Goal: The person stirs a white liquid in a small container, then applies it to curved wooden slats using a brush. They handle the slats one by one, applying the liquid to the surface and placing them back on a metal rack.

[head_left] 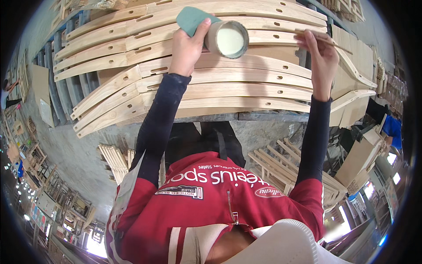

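My left hand (188, 49) is closed around a cup (212, 38) with a stained rim, holding it over the wooden parts. Inside the cup is a pale cream liquid (230, 39). A flat teal piece with a rounded end (192, 21) sticks out beside the thumb of that hand; whether it is joined to the cup, I cannot tell. At the right, my right hand (324, 59) pinches a thin wooden stick (329, 42) between thumb and fingers. Beneath both hands lie several long curved wooden slats (211, 90) with slots and holes, side by side in two groups.
The slats rest on a rack with grey bars (63, 83). Brown boards (351, 59) and more curved pieces (353, 97) lie at the right. Stacked slats (115, 160) and wooden frames (281, 163) stand on the floor near my body. A person (9, 93) is at the far left.
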